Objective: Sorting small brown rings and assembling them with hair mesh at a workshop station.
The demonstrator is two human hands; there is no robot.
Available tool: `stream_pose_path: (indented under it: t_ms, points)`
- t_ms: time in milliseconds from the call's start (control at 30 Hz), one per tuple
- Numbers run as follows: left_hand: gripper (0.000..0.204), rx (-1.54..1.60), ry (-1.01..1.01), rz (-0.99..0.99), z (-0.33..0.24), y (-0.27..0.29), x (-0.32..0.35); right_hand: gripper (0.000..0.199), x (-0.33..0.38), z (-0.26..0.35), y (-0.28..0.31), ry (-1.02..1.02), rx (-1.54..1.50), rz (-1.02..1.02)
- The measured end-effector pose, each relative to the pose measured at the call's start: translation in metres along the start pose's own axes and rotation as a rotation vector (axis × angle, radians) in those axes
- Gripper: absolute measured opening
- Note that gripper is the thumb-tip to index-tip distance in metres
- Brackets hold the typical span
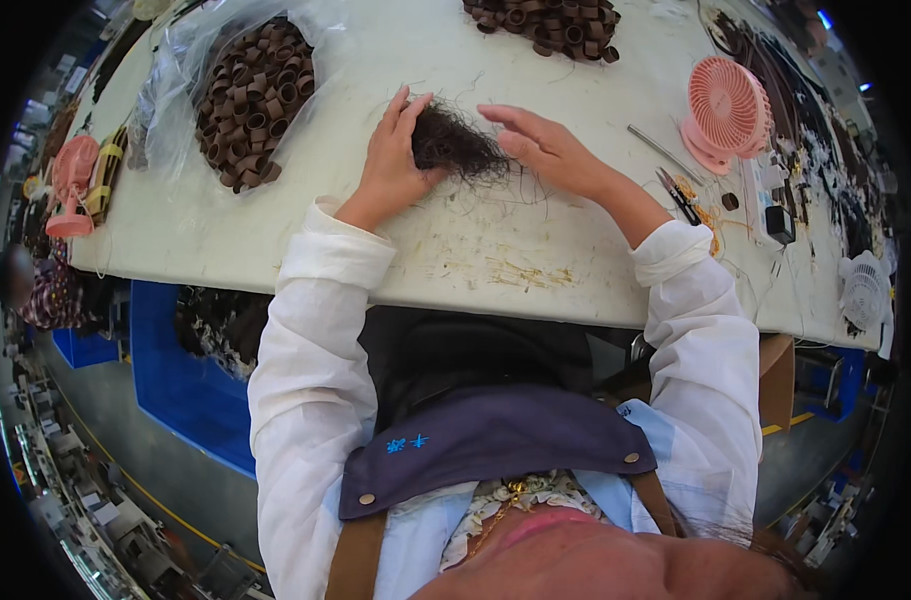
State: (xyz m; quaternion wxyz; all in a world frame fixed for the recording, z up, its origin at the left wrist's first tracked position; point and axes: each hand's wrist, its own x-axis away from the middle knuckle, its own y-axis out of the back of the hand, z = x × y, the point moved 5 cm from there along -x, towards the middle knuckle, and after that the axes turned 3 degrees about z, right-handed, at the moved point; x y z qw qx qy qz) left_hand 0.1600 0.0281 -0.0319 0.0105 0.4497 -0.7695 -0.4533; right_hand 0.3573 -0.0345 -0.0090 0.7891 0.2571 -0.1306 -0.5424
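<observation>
A loose tangle of dark brown threads (457, 145) lies on the pale worktable between my two hands. My left hand (393, 160) is at its left side, fingers stretched upward and thumb under the near edge, cupped against the threads. To the right of the tangle, my right hand (550, 148) is open, its fingers pointing left toward it. Stray single threads spread around the tangle and near the right fingertips. Neither hand is closed around anything.
A clear plastic bag (165, 105) with many brown rings (255, 100) lies at left; another ring pile (550, 25) sits at the far side. Pink fans (725, 105) stand at both sides. Small scissors (678, 195) and a metal rod (665, 150) lie right. A blue bin (180, 400) stands below left.
</observation>
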Motion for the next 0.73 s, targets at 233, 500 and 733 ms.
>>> stream_pose_path:
  t_ms: [233, 500, 733]
  points:
    - [0.087, -0.209, 0.134, 0.134, 0.012, -0.001, 0.017, 0.123, -0.013, -0.035, -0.001, 0.071, 0.659, 0.005]
    - [0.071, -0.094, 0.15, 0.031, -0.015, -0.022, 0.003, 0.074, -0.07, 0.005, -0.059, 0.187, 0.384, -0.097]
    - [0.065, 0.177, 0.159, -0.056, -0.032, -0.023, 0.054, 0.053, -0.047, -0.002, -0.079, 0.172, 0.158, -0.086]
